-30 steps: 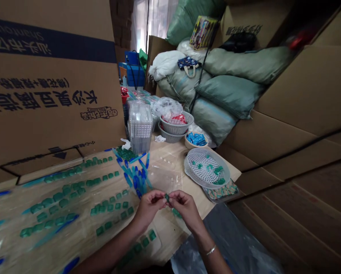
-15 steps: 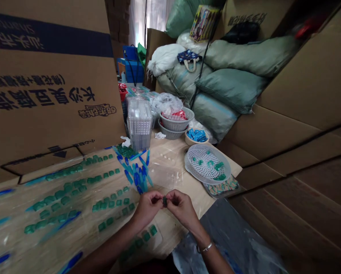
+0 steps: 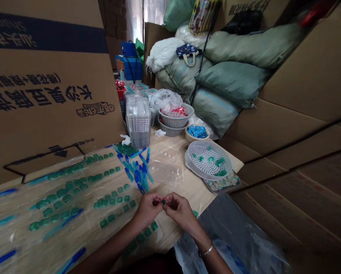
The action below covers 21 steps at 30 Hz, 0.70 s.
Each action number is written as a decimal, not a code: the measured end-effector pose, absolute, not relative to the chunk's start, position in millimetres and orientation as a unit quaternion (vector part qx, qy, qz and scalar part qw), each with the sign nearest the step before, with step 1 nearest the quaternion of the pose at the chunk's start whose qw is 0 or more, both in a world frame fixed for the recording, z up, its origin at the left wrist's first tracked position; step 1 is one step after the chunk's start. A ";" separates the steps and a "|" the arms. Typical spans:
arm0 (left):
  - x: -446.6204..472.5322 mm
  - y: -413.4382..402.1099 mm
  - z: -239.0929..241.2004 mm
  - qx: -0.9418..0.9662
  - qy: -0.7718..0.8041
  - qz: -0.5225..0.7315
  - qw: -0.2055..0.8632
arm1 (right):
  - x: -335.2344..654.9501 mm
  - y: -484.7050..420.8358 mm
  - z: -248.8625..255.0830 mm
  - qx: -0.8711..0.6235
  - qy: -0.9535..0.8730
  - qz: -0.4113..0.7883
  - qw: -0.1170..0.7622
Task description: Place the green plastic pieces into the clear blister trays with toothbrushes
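Note:
Both my hands meet over the front of the wooden table. My left hand [image 3: 148, 208] and my right hand [image 3: 181, 211] pinch a small dark green piece [image 3: 164, 203] between their fingertips; its details are too small to make out. A bracelet circles my right wrist. Left of my hands, rows of green square pieces [image 3: 103, 204] lie in clear plastic trays. Just beyond my fingers is a pile of blue pen-like sticks [image 3: 138, 171], with a clear plastic tray [image 3: 166, 173] beside it. Another green piece [image 3: 195, 214] lies close to my right hand, by the table edge.
A round perforated basket [image 3: 206, 160] with several green pieces rests at the right edge, above a tray of patterned pieces [image 3: 226, 182]. Farther back stand stacked clear boxes [image 3: 138, 121], grey baskets [image 3: 174, 121] and a bowl of blue packets [image 3: 197, 132]. A large carton [image 3: 50, 95] borders the left.
The view has shifted slightly. My fingers keep their pinch on the small green piece while my right hand has turned a little. The green piece by the table edge now shows beside my right hand.

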<state>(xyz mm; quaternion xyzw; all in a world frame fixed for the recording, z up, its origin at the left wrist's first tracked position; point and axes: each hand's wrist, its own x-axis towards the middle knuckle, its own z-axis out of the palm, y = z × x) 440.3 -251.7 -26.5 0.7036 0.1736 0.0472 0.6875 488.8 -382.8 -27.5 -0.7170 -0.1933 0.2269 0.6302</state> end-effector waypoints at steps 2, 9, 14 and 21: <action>440.4 -252.4 -29.1 0.711 0.178 0.057 0.678 | 488.4 -382.1 -27.9 -0.739 -0.193 0.195 0.615; 435.1 -254.9 -25.5 0.819 0.100 0.065 0.561 | 486.9 -380.6 -23.6 -0.768 -0.213 0.163 0.581; 432.4 -252.9 -15.9 0.857 0.062 0.079 0.506 | 484.6 -380.3 -21.8 -0.805 -0.232 0.135 0.529; 440.7 -246.9 -29.4 0.760 0.116 0.033 0.638 | 489.2 -379.4 -29.6 -0.726 -0.192 0.216 0.624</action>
